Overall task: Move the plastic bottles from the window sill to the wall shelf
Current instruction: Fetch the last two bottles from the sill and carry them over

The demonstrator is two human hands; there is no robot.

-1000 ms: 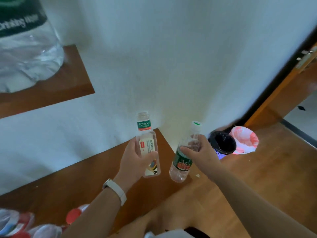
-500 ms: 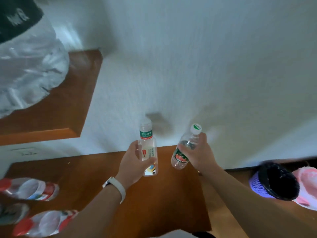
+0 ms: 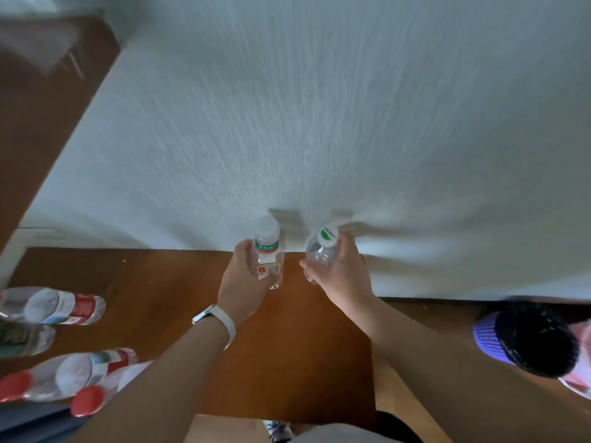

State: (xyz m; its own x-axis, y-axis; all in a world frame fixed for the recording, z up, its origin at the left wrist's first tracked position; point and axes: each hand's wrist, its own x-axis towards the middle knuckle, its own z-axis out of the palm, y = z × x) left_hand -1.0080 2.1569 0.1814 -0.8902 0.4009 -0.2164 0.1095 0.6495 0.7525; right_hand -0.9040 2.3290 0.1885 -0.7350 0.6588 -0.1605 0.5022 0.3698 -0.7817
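At the wall shelf's (image 3: 160, 282) far edge, toward 12 o'clock, grips two bottles upright, caps up: left hand (image 3: 246, 282) round white-capped bottle (image 3: 267, 247), right hand (image 3: 342, 276) round leaf-capped bottle (image 3: 321, 254), with four lying bottles (image 3: 64, 306) at 8 o'clock.

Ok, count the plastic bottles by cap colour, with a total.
Red cap: 2, the long bottle and the nearest bottle, on the wooden shelf.
White cap: 2, the green-banded bottle in the left hand, the leaf-logo bottle in the right hand.
Cap out of frame: 2, the farthest bottle and the green-label bottle.
Total: 6.
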